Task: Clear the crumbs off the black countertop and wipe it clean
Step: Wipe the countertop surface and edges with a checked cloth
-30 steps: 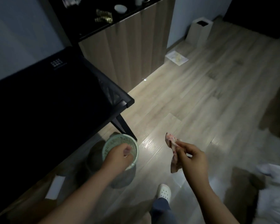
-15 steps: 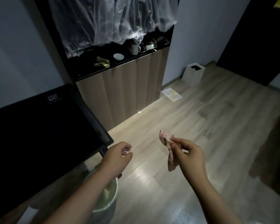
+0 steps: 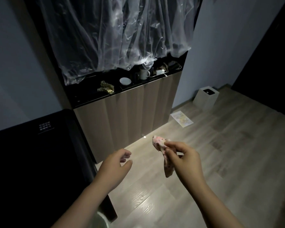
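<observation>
Since a second earlier my view had lifted from the floor, so the pale green bin [image 3: 100,221] that had sat right under my left hand [image 3: 115,163] had slid to the bottom edge of the frame, only its rim showing, and the black countertop [image 3: 95,98] had come into the upper middle. My left hand had risen off the bin and hung in the air at lower centre, fingers loosely curled and holding nothing, just right of the corner of the black table [image 3: 31,153] that filled the lower left. My right hand [image 3: 186,162] sat to its right at much the same height, thumb and fingertips pinching a pinkish spotted cloth [image 3: 160,143]; one bunched end stuck up above my fingers towards the upper left and the other end dangled below them. The cloth was well apart from the countertop, which lay above and left of it in the frame, on top of a wood-fronted cabinet [image 3: 130,116]. On that countertop stood a small pale bowl [image 3: 125,81], a white mug [image 3: 144,74] to its right and a crumpled gold-and-dark wrapper [image 3: 105,88] to its left; it was too dark for me to tell crumbs from glints. Clear plastic sheeting [image 3: 113,35] hung down over the back of it. On the wooden floor [image 3: 220,153] at the right lay a sheet of paper [image 3: 182,120] near a white box-shaped bin [image 3: 206,97].
</observation>
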Demonstrator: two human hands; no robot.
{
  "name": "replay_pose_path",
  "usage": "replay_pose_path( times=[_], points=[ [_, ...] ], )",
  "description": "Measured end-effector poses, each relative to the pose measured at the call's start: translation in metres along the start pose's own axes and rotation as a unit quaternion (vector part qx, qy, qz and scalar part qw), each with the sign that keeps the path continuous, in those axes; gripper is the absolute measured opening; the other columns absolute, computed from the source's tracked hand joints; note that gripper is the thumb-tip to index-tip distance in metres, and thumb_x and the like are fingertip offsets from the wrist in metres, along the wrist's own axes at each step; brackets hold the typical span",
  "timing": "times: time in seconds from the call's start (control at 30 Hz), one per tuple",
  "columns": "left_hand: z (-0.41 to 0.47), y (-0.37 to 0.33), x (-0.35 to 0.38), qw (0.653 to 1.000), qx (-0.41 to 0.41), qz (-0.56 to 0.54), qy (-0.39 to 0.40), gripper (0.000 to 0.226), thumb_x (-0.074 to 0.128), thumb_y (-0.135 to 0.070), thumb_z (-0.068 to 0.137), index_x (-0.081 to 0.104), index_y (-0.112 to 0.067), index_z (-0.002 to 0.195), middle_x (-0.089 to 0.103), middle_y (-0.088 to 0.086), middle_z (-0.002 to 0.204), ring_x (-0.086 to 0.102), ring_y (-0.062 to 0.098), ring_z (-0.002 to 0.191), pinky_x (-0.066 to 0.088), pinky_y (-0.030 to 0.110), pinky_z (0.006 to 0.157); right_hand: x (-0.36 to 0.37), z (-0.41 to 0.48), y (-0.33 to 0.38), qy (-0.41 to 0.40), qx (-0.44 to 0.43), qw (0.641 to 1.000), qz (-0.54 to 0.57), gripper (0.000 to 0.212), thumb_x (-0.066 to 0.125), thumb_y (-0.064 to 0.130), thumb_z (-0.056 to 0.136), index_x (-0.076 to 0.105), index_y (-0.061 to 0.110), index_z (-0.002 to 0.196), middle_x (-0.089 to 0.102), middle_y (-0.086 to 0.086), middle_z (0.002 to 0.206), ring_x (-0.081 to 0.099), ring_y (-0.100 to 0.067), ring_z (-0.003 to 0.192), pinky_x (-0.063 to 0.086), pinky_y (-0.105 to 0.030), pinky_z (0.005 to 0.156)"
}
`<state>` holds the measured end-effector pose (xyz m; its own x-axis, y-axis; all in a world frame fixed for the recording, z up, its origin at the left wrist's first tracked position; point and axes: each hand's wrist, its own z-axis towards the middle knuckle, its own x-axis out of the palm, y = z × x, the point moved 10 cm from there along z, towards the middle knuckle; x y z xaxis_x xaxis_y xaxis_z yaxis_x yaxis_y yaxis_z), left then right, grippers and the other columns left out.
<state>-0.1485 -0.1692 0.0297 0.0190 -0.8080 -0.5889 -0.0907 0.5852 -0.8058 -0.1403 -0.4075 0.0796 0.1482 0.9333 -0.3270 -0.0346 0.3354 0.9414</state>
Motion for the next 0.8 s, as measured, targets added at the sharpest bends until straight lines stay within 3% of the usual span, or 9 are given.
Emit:
replay_pose_path(
  times=[0.17,0.33,0.47,0.67,0.8],
  points=[
    [0.062,-0.002,-0.011,1.0,-0.013,0.009,-0.016,0.017,0.064,-0.026,0.085,0.063,-0.031,0.101,0.063,-0.017,0.099,0.058,-0.004,0.092,0.05,0.023,0.081,0.016,0.075,0.014,0.019,-0.028,0.999,-0.022,0.035,0.065,0.003,0.082,0.071,0.037,0.089,0.068,0.014,0.095,0.064,0.002,0.082,0.046,-0.007,0.069],
    [0.113,-0.003,-0.025,0.999,-0.023,0.005,-0.042,0.017,0.066,-0.022,0.084,0.062,-0.031,0.098,0.064,-0.016,0.096,0.058,-0.003,0.089,0.043,0.012,0.073,0.042,0.14,0.013,0.059,-0.029,0.997,-0.032,0.031,0.066,0.005,0.083,0.072,0.033,0.095,0.069,0.011,0.097,0.065,-0.001,0.085,0.051,-0.017,0.076],
    [0.151,0.005,-0.039,0.995,-0.053,-0.002,-0.084,0.019,0.065,-0.02,0.084,0.064,-0.027,0.102,0.065,-0.014,0.097,0.058,-0.004,0.089,0.041,0.008,0.072,0.072,0.193,0.012,0.107,-0.034,0.993,-0.039,0.029,0.066,0.007,0.083,0.073,0.031,0.096,0.069,0.014,0.101,0.063,0.002,0.087,0.049,-0.014,0.074],
    [0.188,0.027,-0.059,0.98,-0.135,-0.006,-0.149,0.023,0.064,-0.02,0.085,0.064,-0.024,0.107,0.064,-0.011,0.102,0.059,-0.003,0.091,0.048,0.019,0.084,0.136,0.268,0.014,0.212,-0.047,0.976,-0.016,0.03,0.066,0.006,0.084,0.072,0.035,0.092,0.069,0.009,0.099,0.063,0.008,0.079,0.044,-0.004,0.062],
    [0.2,0.038,-0.067,0.963,-0.184,-0.012,-0.195,0.022,0.064,-0.018,0.085,0.064,-0.023,0.107,0.064,-0.01,0.101,0.06,-0.002,0.089,0.048,0.017,0.083,0.182,0.298,0.013,0.291,-0.049,0.955,-0.018,0.025,0.067,0.008,0.085,0.073,0.031,0.092,0.069,0.008,0.099,0.064,0.008,0.077,0.044,-0.004,0.062]
  ],
)
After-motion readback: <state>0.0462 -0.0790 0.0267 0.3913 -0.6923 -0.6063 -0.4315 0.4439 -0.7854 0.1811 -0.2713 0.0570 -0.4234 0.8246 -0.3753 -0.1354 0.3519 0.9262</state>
